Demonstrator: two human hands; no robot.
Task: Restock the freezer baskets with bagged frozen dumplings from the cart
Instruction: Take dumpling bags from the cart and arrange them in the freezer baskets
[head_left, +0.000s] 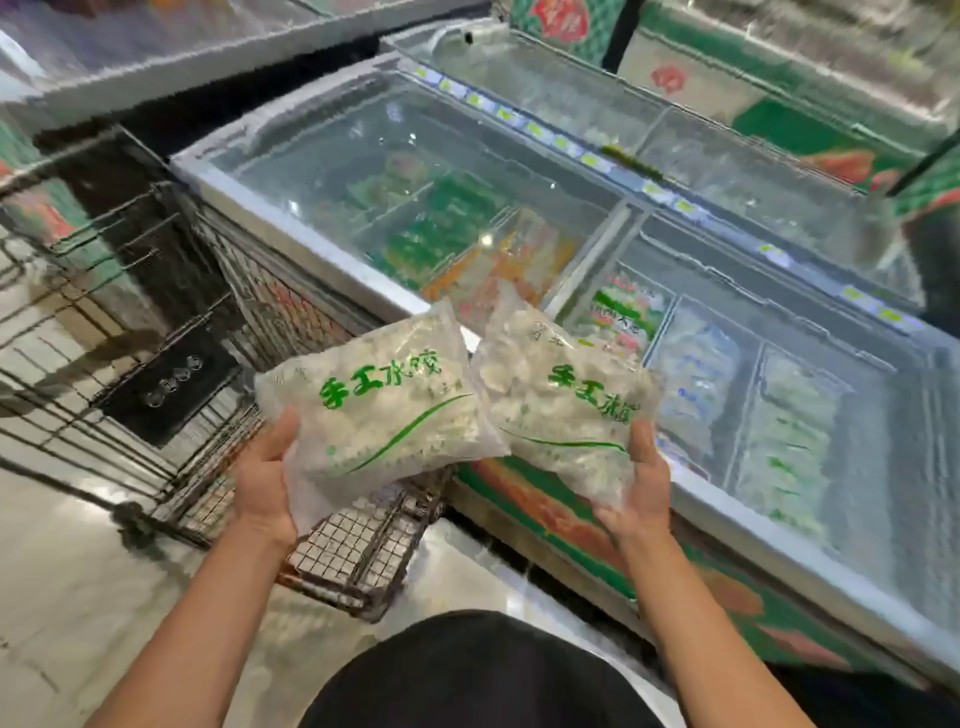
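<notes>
My left hand (262, 480) grips the near end of one clear bag of dumplings (376, 395), thumb on top and fingers underneath, and my right hand (641, 486) cups and grasps a second bag (558, 400), the two bags touching edge to edge in the air. Both are held above the corner of the wire cart (343, 551), just short of the chest freezer (519, 244), whose glass lids look closed. Through the frosted glass I see green, orange and pale packs in divided baskets (784, 415); picture is blurred, details uncertain.
</notes>
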